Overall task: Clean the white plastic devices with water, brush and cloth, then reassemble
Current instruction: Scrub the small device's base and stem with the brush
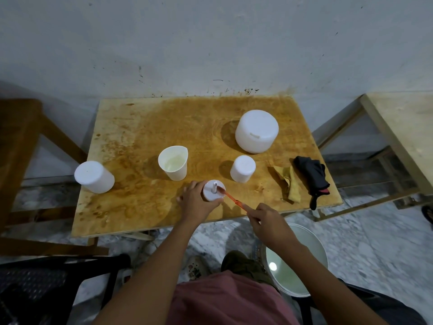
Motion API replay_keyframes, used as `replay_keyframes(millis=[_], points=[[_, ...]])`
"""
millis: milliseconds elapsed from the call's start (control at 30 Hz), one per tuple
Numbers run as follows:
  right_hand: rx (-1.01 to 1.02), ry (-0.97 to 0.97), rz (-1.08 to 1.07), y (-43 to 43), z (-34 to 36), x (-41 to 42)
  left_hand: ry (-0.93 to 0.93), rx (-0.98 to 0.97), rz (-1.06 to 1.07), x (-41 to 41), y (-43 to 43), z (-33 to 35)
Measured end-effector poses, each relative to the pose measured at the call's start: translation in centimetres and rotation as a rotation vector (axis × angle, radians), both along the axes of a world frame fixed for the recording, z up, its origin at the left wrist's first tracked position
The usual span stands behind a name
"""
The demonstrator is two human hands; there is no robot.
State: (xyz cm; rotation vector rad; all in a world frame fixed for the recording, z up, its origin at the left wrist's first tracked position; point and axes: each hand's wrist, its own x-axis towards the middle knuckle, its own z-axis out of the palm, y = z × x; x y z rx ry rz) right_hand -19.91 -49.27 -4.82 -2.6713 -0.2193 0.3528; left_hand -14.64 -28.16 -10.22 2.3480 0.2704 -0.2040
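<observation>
- Far left of the left-hand fingers, near the left edge of the wooden table (140, 127): white cylindrical cover (93, 177), closed end up.
- Beyond the left-hand fingers and slightly left of them: white spouted cup (173, 163), upright and open, with clear water inside.
- Left hand (199, 201): fingers curled round the side of the white round base (212, 195), grasping it on the table close to the front edge.
- Within that grasp: the base with its flat face up and a short grey post (214, 186) standing at its centre.
- From the right-hand fingertips slanting up and left to the base: orange toothbrush (230, 197), bristle head touching the post.
- Right hand (267, 221): fingers and thumb pinched on the tail end of the toothbrush handle, just right of the left hand and apart from it.
- Beyond the right-hand fingers: small white cover (242, 168), closed end up; farther back, large white rounded cover (257, 131) with a slot near its lower rim.
- Right of the right-hand fingers: crumpled yellow cloth (289, 184); just beside it, at the table's right front corner, black fabric bundle (312, 175); cannot tell whether touching.
- Below the right hand, on the floor: white bucket (302, 233) holding water.
</observation>
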Motion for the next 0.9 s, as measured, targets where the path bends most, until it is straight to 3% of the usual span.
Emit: replay_keyframes(millis=[633,900], points=[[-0.059,0.002,0.013,1.7,0.2,1.0,-0.013,-0.058,-0.016,0.0,0.2,0.3],[0.020,0.055,0.028,0.8,0.3,-0.2,0.007,-0.040,-0.017,-0.1,0.3,0.3]])
